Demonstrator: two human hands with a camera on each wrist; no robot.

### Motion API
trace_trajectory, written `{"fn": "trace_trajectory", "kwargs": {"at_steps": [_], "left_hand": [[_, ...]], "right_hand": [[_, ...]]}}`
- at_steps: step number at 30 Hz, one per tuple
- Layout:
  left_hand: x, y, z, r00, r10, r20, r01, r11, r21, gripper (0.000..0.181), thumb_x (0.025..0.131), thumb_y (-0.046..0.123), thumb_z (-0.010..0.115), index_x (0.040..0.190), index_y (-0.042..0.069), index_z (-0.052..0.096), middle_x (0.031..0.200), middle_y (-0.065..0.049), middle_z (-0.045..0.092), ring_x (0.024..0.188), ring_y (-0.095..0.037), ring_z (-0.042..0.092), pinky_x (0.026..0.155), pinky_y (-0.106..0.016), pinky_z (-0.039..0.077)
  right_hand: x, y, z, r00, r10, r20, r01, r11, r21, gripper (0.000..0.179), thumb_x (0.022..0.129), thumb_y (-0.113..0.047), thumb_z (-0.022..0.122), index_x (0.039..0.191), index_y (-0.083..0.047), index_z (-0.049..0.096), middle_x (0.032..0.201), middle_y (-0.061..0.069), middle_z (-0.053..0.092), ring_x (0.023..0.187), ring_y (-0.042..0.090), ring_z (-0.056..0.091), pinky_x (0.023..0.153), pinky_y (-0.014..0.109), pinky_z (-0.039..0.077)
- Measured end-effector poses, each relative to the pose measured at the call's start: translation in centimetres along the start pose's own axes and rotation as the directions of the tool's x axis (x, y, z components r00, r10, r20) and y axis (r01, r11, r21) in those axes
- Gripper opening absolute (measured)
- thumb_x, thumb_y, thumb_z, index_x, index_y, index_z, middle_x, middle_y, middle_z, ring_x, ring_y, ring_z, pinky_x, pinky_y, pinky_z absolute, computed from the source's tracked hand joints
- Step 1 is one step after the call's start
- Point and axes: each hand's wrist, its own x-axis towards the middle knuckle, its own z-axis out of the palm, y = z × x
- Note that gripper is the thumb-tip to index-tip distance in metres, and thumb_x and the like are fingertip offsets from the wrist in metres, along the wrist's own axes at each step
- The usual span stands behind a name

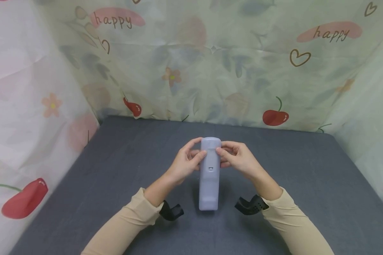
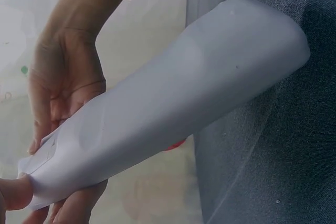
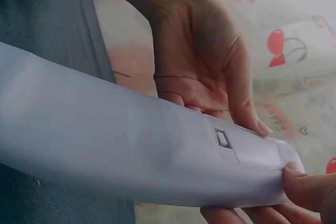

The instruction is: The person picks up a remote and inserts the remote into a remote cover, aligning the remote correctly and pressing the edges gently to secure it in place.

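Observation:
A long, pale lavender remote control (image 1: 209,184) is held with its back towards me, its far end between both hands. My left hand (image 1: 186,161) grips the left edge, thumb on the back face and fingers around the side. Opposite it, my right hand (image 1: 239,157) pinches the right edge in the same way. In the right wrist view, the battery cover (image 3: 260,153) lies flush with the casing, beside a small latch (image 3: 222,138). The left wrist view shows the wide end of the remote control (image 2: 247,45) near the tablecloth; whether it touches I cannot tell.
A dark grey cloth (image 1: 140,152) covers the table. Printed curtains (image 1: 194,81) hang behind it and along both sides. Black straps with curved ends (image 1: 172,211) jut inward from both wrists, below the hands.

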Motion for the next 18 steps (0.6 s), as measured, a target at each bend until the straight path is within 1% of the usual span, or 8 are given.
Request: {"fn": "trace_trajectory", "kwargs": {"at_steps": [5,8,10,12,14,16,18], "left_hand": [[0.1,-0.1,0.0,1.000,-0.028,-0.006,0.028,1.000,-0.007,0.046,0.097,0.014,0.050,0.141,0.014,0.036,0.117,-0.027,0.060,0.090,-0.021,0.065,0.070,-0.037,0.057],[0.1,0.0,0.0,0.999,-0.042,-0.018,0.042,0.999,-0.019,0.046,0.097,0.015,0.050,0.141,0.015,0.036,0.118,-0.025,0.061,0.091,-0.023,0.066,0.071,-0.038,0.057],[0.1,0.0,-0.1,0.998,-0.046,-0.030,0.046,0.998,-0.033,0.046,0.097,0.016,0.049,0.141,0.016,0.036,0.118,-0.025,0.061,0.091,-0.023,0.066,0.072,-0.038,0.057],[0.2,0.1,-0.1,0.998,-0.044,-0.049,0.042,0.998,-0.043,0.046,0.098,0.017,0.049,0.141,0.016,0.036,0.118,-0.024,0.061,0.091,-0.022,0.066,0.072,-0.038,0.057],[0.2,0.2,-0.2,0.997,-0.035,-0.068,0.032,0.998,-0.050,0.046,0.098,0.017,0.049,0.141,0.016,0.036,0.117,-0.024,0.062,0.091,-0.022,0.066,0.073,-0.038,0.056],[0.3,0.3,-0.3,0.996,-0.024,-0.088,0.020,0.999,-0.048,0.045,0.098,0.018,0.049,0.141,0.016,0.036,0.116,-0.024,0.062,0.091,-0.022,0.067,0.073,-0.038,0.056],[0.3,0.4,-0.4,0.995,-0.021,-0.101,0.016,0.999,-0.052,0.045,0.098,0.018,0.049,0.141,0.017,0.036,0.117,-0.024,0.062,0.092,-0.024,0.067,0.073,-0.037,0.056]], "right_hand": [[0.1,0.1,0.1,1.000,0.018,-0.004,-0.018,1.000,0.002,0.043,0.095,-0.023,0.054,0.128,0.006,0.050,0.114,0.027,0.061,0.078,0.007,0.066,0.073,0.035,0.058],[0.1,0.3,0.0,0.999,0.047,0.000,-0.047,0.999,0.008,0.045,0.095,-0.026,0.054,0.130,0.003,0.048,0.120,0.026,0.058,0.087,0.008,0.065,0.078,0.038,0.057],[0.2,0.5,0.0,0.998,0.066,0.015,-0.066,0.998,0.006,0.048,0.095,-0.028,0.054,0.132,0.001,0.046,0.125,0.025,0.056,0.094,0.012,0.064,0.082,0.039,0.055],[0.2,0.7,-0.1,0.995,0.082,0.048,-0.083,0.997,0.007,0.051,0.094,-0.028,0.056,0.134,0.000,0.043,0.128,0.025,0.054,0.101,0.018,0.063,0.085,0.041,0.054],[0.1,1.0,-0.1,0.991,0.090,0.100,-0.091,0.996,0.005,0.053,0.093,-0.028,0.058,0.136,0.000,0.042,0.129,0.025,0.053,0.105,0.022,0.061,0.086,0.042,0.054],[0.0,1.3,-0.1,0.983,0.093,0.159,-0.095,0.995,0.005,0.054,0.092,-0.027,0.060,0.135,0.001,0.041,0.127,0.026,0.054,0.105,0.023,0.062,0.086,0.044,0.053],[-0.1,1.5,0.0,0.976,0.087,0.199,-0.090,0.996,0.008,0.055,0.090,-0.024,0.062,0.134,0.002,0.042,0.124,0.026,0.057,0.102,0.022,0.064,0.085,0.046,0.054]]}}
